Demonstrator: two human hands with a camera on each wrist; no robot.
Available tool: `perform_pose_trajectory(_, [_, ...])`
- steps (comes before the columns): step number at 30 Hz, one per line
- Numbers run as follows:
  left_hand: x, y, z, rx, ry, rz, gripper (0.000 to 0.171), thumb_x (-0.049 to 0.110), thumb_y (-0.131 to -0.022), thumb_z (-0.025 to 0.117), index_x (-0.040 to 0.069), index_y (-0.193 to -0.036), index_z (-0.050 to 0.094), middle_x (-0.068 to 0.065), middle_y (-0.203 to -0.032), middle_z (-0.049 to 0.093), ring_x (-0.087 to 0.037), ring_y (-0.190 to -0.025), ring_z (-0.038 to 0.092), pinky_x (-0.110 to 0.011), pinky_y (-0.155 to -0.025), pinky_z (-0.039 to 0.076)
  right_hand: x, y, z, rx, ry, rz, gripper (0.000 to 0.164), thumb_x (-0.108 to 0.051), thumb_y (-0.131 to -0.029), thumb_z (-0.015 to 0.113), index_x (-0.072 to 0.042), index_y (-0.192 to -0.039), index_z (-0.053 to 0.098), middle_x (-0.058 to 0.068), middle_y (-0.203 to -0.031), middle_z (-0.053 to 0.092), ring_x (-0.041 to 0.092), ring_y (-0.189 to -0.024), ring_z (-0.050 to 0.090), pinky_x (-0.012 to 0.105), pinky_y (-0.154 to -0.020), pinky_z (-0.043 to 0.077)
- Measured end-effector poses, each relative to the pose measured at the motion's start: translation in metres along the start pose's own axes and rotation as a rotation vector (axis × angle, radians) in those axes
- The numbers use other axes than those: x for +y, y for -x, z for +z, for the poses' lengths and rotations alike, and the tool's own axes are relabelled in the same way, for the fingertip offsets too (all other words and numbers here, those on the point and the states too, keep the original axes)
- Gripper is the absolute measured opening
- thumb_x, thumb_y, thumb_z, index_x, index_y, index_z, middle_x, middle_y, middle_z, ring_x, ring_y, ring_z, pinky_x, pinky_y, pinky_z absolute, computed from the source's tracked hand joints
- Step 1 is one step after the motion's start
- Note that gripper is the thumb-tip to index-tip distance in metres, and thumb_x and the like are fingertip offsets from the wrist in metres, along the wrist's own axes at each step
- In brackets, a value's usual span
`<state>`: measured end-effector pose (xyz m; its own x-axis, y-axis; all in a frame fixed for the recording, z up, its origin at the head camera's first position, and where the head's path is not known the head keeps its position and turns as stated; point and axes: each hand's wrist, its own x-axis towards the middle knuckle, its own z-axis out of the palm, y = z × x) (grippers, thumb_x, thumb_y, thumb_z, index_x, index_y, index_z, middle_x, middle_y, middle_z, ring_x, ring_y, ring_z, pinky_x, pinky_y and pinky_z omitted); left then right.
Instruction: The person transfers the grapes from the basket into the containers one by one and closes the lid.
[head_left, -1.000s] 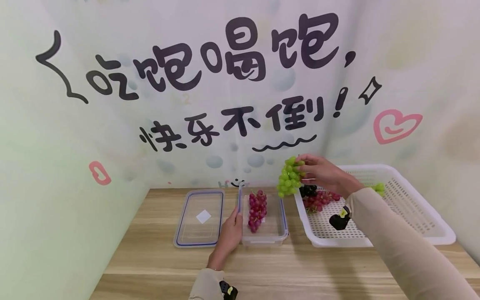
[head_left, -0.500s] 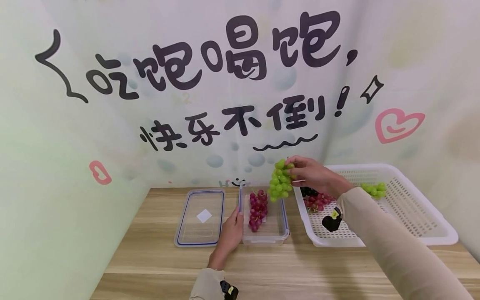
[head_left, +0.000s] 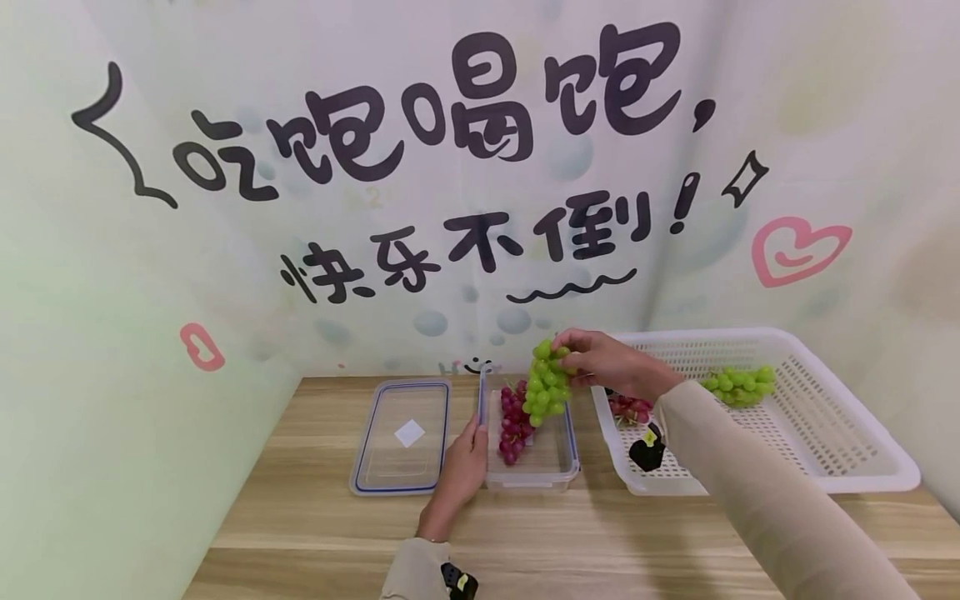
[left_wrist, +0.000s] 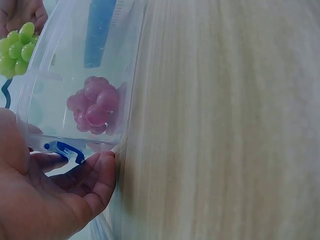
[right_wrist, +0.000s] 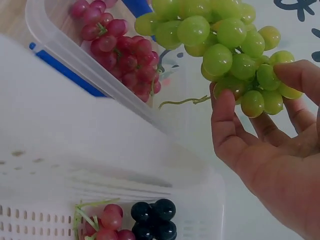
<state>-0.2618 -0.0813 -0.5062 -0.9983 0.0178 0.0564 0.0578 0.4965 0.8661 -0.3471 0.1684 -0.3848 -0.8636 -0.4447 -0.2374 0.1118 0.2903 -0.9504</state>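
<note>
My right hand [head_left: 611, 364] pinches the upper part of a bunch of green grapes [head_left: 548, 387], which hangs over the back half of a clear plastic food container [head_left: 528, 481]. In the right wrist view the thumb and fingers press on the green grapes [right_wrist: 217, 60] from their stem side. Inside the container lies a bunch of red grapes [head_left: 512, 442], partly hidden by the green ones in the head view. My left hand [head_left: 465, 458] holds the container's left wall, its fingers [left_wrist: 102, 177] curled beside the blue-sealed clip [left_wrist: 70, 151].
A clear lid [head_left: 375, 454] with a blue seal lies left of the container. On the right stands a white perforated basket [head_left: 892, 475] with more green grapes [head_left: 742, 385], red grapes [head_left: 628, 408] and black grapes [right_wrist: 154, 220]. A printed cloth wall [head_left: 420, 333] backs the wooden table [head_left: 517, 542].
My right hand has carried the green grapes left and down, from the basket's left edge to over the container. The left hand stays at the container's wall.
</note>
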Motion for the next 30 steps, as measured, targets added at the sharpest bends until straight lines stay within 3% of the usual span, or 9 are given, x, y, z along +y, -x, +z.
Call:
perform_pose_trajectory(6, [0.0, 0.0, -0.001, 0.001, 0.004, 0.003, 0.051, 0.027, -0.109, 0.035, -0.002, -0.151, 0.035, -0.025, -0.146, 0.047, -0.033, -0.107, 0.057, -0.049, -0.093, 0.047, 0.002, -0.006, 0.01, -0.012, 0.022, 0.02, 0.021, -0.007, -0.098, 0.053, -0.007, -0.119, 0.055, 0.013, -0.127, 0.051, 0.026, -0.098, 0.054, 0.038, -0.088, 0.051])
perform_pose_trajectory(13, [-0.002, 0.0, 0.0, -0.014, 0.02, -0.009, 0.052, 0.027, -0.109, 0.034, -0.001, -0.153, 0.033, -0.024, -0.149, 0.043, -0.037, -0.134, 0.046, -0.055, -0.109, 0.039, 0.01, -0.013, 0.018, -0.012, 0.043, 0.058, 0.019, -0.006, -0.097, 0.054, -0.008, -0.116, 0.058, 0.012, -0.126, 0.053, 0.026, -0.098, 0.055, 0.034, -0.082, 0.052])
perform_pose_trajectory(20, [-0.003, 0.0, 0.001, -0.022, 0.022, -0.016, 0.051, 0.026, -0.109, 0.034, 0.0, -0.153, 0.033, -0.025, -0.15, 0.042, -0.038, -0.128, 0.052, -0.054, -0.105, 0.042, 0.017, -0.015, 0.022, -0.027, 0.11, 0.056, 0.017, -0.007, -0.096, 0.057, -0.006, -0.113, 0.06, 0.012, -0.119, 0.056, 0.024, -0.09, 0.056, 0.037, -0.079, 0.053])
perform_pose_trajectory(27, [-0.003, 0.0, 0.001, -0.012, 0.014, -0.007, 0.05, 0.025, -0.109, 0.035, -0.001, -0.152, 0.034, -0.026, -0.149, 0.043, -0.04, -0.138, 0.041, -0.056, -0.11, 0.037, 0.018, -0.015, 0.026, -0.023, 0.152, 0.073, 0.017, -0.006, -0.096, 0.056, -0.006, -0.112, 0.062, 0.012, -0.115, 0.059, 0.024, -0.084, 0.056, 0.038, -0.078, 0.053])
perform_pose_trajectory(30, [-0.003, 0.0, 0.002, -0.01, 0.014, -0.012, 0.05, 0.025, -0.109, 0.035, -0.001, -0.152, 0.034, -0.025, -0.149, 0.044, -0.039, -0.137, 0.043, -0.056, -0.11, 0.038, 0.018, -0.016, 0.027, -0.024, 0.164, 0.077, 0.016, -0.004, -0.096, 0.056, -0.005, -0.111, 0.062, 0.011, -0.111, 0.06, 0.023, -0.082, 0.055, 0.035, -0.075, 0.052])
